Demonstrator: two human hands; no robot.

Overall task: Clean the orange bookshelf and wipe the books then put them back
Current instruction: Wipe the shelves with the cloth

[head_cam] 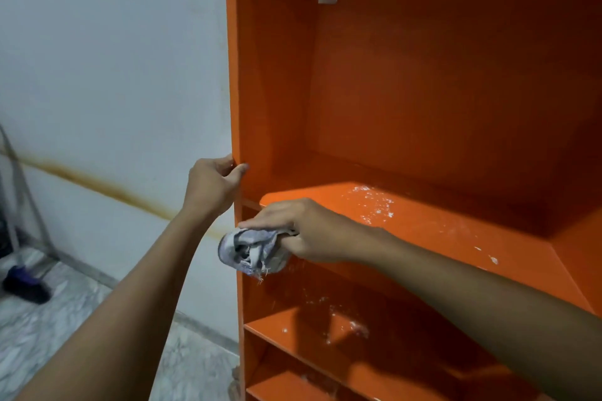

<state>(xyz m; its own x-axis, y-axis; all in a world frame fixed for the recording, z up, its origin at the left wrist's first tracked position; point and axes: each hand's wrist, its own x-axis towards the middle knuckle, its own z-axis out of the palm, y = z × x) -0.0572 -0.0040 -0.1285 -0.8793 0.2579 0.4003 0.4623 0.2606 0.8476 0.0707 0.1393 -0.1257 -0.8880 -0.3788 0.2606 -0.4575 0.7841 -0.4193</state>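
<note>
A: Okay, hands first?
B: Gripping the front edge of the bookshelf (423,91) side panel (235,75) with the left hand (211,184), thumb inside, fingers curled round the outside. Clutching a bunched grey-white cloth (250,251) in the right hand (306,231), at the left front corner of the middle shelf (456,231).
A: Cloth on the board?
B: Hanging just off the front edge, partly below it. Hard to tell about contact with the edge itself.
A: Dirt where?
B: White dust (374,202) to the right of the cloth and further back on that shelf, plus specks (493,260) near the right front. More on the lower shelf (293,325) too.
A: So which way next?
B: Probably rightward and inward, following the board's long axis, left to right. Nearer by far with the right hand, cloth in it. Bracing only with the left.
A: Books?
B: None in view. Likely mid-cleaning of the shelves; book wiping and putting back not yet done, by the look of it.
</note>
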